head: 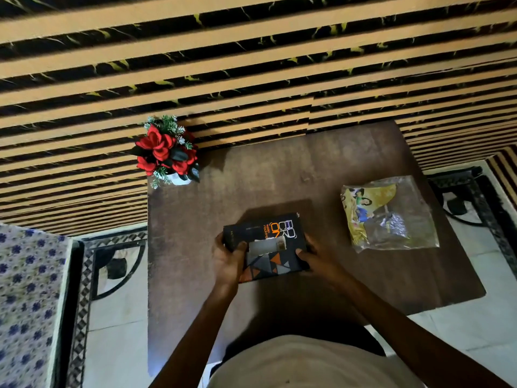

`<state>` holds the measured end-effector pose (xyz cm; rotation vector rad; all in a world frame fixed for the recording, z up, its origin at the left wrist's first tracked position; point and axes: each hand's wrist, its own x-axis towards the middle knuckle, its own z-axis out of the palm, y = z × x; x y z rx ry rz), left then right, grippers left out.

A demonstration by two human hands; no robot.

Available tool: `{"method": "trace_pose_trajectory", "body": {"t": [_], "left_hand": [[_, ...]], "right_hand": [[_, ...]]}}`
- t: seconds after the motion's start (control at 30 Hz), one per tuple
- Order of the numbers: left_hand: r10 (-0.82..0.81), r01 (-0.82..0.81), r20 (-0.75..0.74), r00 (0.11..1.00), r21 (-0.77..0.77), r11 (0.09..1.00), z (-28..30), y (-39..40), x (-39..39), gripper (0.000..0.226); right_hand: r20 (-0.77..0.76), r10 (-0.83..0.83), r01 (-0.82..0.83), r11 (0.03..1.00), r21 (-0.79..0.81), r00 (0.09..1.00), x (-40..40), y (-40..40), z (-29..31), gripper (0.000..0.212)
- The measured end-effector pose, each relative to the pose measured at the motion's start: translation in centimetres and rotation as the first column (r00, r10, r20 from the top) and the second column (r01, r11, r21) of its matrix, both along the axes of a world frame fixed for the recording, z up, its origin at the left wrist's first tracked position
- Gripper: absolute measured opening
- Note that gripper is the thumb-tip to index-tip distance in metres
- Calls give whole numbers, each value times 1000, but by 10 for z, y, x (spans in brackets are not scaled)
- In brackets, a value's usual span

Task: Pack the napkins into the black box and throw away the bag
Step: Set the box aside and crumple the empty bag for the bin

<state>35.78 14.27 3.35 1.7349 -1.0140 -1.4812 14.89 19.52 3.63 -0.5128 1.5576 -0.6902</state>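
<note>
The black box (268,239) with orange lettering and triangle patterns rests near the middle of the dark wooden table (307,169). My left hand (230,257) grips its left side and my right hand (314,257) grips its right side. To the right on the table lies a clear plastic bag (391,214) holding yellow printed napkins; neither hand touches it. Whether the box is open is unclear.
A white pot of red artificial flowers (167,152) stands at the table's far left corner. A striped wall runs behind the table. A floral-patterned cloth (25,303) lies at the left. Patterned floor tiles surround the table.
</note>
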Motion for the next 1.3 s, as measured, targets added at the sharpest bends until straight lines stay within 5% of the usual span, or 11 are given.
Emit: {"method": "trace_pose_trajectory", "body": {"t": [0.23, 0.4, 0.57, 0.73, 0.93, 1.0, 1.13, 1.3], "left_hand": [[-163, 159, -71, 984, -50, 986, 25, -113, -37, 59], [-170, 158, -193, 967, -72, 985, 40, -179, -67, 71], [-173, 167, -107, 979, -67, 984, 32, -225, -82, 68], [-228, 221, -190, 955, -57, 974, 19, -253, -83, 61], [-216, 217, -116, 970, -2, 976, 4, -270, -84, 60], [-255, 255, -8, 967, -12, 967, 6, -270, -85, 64], [-136, 268, 563, 815, -158, 950, 10, -247, -97, 72], [-159, 642, 800, 579, -327, 694, 8, -192, -127, 47]], "right_hand": [[-167, -249, 239, 968, -79, 954, -35, -112, 18, 42], [-178, -227, 205, 970, -133, 957, -60, -182, 24, 30], [-174, -230, 216, 972, -97, 957, -75, -228, 19, 47], [-202, -210, 201, 977, -63, 957, -82, -254, 10, 44], [-237, -123, 117, 992, -40, 964, -87, -268, 4, 39], [-268, -68, 60, 997, -40, 961, -90, -265, 7, 37], [-440, -31, -26, 992, -122, 897, -97, -230, 15, 34], [-566, 1, -124, 976, -179, 824, -117, -149, 14, 34]]}}
